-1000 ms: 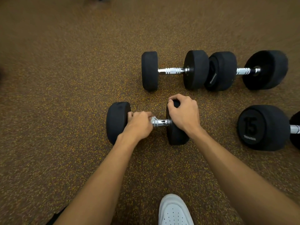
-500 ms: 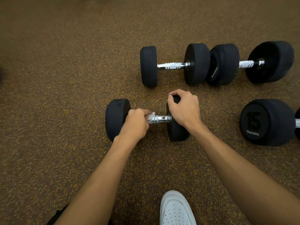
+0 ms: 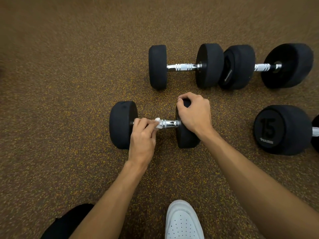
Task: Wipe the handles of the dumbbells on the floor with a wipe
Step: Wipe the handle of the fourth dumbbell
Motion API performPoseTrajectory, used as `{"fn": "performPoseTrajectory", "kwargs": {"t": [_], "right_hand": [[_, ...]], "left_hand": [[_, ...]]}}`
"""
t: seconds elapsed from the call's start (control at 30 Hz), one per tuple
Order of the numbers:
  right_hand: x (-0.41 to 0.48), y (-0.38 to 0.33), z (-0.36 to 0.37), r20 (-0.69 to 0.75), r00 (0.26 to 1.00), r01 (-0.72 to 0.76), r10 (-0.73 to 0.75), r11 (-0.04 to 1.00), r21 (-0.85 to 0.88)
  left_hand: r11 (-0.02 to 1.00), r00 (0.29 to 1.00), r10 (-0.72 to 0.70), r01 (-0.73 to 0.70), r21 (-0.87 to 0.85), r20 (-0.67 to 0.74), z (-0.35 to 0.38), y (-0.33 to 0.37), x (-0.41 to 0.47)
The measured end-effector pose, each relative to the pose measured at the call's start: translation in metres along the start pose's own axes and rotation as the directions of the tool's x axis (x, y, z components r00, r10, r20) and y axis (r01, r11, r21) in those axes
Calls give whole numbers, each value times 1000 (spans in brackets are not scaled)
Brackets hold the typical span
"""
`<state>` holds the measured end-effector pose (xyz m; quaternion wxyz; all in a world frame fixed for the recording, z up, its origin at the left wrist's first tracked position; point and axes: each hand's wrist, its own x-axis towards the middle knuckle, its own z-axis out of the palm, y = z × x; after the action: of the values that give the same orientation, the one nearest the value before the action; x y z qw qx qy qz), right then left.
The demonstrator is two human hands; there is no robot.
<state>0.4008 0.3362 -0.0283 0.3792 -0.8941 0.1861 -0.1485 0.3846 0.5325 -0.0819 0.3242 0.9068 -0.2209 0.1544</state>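
Closest to me is my white shoe [image 3: 183,221], flat on the speckled floor [image 3: 69,118], with a dark knee [image 3: 69,221] beside it. Just past it lies the near dumbbell [image 3: 123,125], sideways in front of me. My left hand [image 3: 142,135] is curled shut around the wipe [image 3: 157,123], and it presses the small white wad on the left part of the shiny handle [image 3: 168,124]. I think I hold the wipe bunched up so it can hug the bar and rub all around it. My right hand [image 3: 194,112] is closed over the top of the right weight, I guess to stop the dumbbell from rolling while I rub. The right half of the handle is bare, so this one looks only partly done. To the right sits the dumbbell marked 15 [image 3: 283,130], mostly cut off by the edge. Farther back, 2 more dumbbells [image 3: 186,66] lie end to end in a row, their weights touching, handles bare and waiting.
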Motion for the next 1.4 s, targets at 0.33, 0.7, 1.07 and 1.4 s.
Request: {"fn": "performPoseTrajectory", "kwargs": {"t": [0.33, 0.7, 1.07, 1.4], "right_hand": [[1, -1, -1, -14, 1000, 10, -10, 1000, -9], [0, -3, -4, -22, 1000, 19, -19, 1000, 0], [-2, -4, -5, -36, 999, 21, -21, 1000, -3], [-2, -5, -6, -36, 999, 12, -12, 1000, 16]], "left_hand": [[998, 998, 51, -52, 27, 38, 2, 3, 4], [1000, 999, 18, -17, 8, -36, 2, -2, 1], [996, 996, -88, 88, 0, 30, 4, 8, -3], [969, 993, -119, 116, -219, 2, 7, -4, 6]]}}
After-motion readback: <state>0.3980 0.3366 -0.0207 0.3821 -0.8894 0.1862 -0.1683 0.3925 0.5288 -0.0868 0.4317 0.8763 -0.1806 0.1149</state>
